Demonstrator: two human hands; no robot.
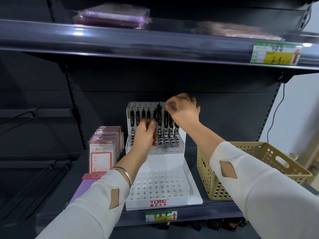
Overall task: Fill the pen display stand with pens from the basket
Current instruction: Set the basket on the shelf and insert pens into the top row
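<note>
Head camera looks at one white pen display stand [158,202] on a dark shelf [215,209], with one tan perforated basket [215,187] just beside it on the right. The stand has two stepped tiers of holes. The lower front tier holds no pens. Eight or nine black pens [137,118] stand upright in a single row along the upper tier; the hands hide part of that row, so the count is not exact.

One more black pen [157,112] is in the left grip [145,133], pinched near its lower end between thumb and fingers and tilted, with its top leaning in front of the middle of the row.

The right grip [183,109] is above the right end of the row, fingers bunched together at the pen tops. Blur hides whether they pinch anything.

Left of the stand stands one stack of packaged cards [101,152]. Two price labels show, one [161,216] on this shelf's edge.
</note>
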